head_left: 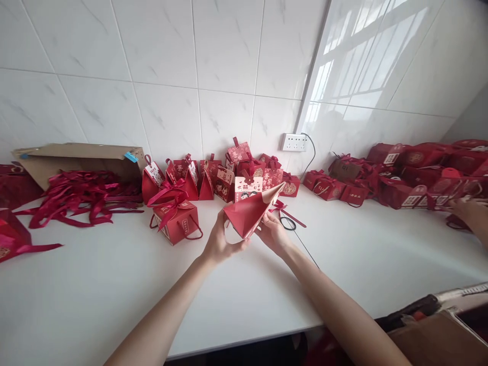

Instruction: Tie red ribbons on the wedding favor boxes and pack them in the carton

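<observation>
1. Ribbons (87,201) spill from an open cardboard box (82,148) onto the white bench (114,284), probably laid loose for easy picking.
2. A bow-tied red box (181,223) with rope handles stands upright, seemingly stable on its base.
3. The left hand (220,245) has its grip closed on the left edge of a red carton (247,213), raised above the bench, red interior facing the wearer.
4. The right hand (276,235) grips its other side; holding both sides likely steadies the panels.
5. Beside piled boxes (407,195) is another person's hand (470,211), grip unclear.
</observation>
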The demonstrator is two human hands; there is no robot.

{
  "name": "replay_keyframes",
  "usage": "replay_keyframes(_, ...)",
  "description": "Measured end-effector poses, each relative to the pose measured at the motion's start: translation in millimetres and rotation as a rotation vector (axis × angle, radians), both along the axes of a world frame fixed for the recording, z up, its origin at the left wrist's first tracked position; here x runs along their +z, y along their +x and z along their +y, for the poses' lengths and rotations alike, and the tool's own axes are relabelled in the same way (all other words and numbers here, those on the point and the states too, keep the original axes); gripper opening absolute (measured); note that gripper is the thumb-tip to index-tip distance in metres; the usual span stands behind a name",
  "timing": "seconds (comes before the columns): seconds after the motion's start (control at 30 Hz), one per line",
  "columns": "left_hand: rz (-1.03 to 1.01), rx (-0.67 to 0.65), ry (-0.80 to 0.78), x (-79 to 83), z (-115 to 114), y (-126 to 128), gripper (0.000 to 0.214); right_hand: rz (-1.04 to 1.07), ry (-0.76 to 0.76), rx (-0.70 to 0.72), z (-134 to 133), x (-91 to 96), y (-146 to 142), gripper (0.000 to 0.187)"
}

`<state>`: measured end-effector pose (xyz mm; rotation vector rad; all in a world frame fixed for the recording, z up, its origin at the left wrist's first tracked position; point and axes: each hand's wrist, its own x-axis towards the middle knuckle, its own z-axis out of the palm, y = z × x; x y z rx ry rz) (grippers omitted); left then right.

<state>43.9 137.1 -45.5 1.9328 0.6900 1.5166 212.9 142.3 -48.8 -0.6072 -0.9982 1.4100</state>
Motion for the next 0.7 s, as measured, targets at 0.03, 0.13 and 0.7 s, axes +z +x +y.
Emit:
replay_keyframes(0.03, 0.015, 0.006, 0.028, -0.4, -0.1, -0.7, 0.076, -0.002, 0.01, 0.011, 0.2, 0.1, 0.6, 0.024)
replay_keyframes(0.13, 0.025, -0.001, 0.052, -1.0, 0.6, -1.8, 0.081, -0.011, 0.032, 0.023, 1.7, 0.1, 4.1, 0.02)
replay_keyframes(0.7, -0.207, -0.258, -0.637, 21.2, -0.7, -0.2, 0.042, -0.169, -0.242, -0.238, -32.3, 37.0, 19.8, 0.048)
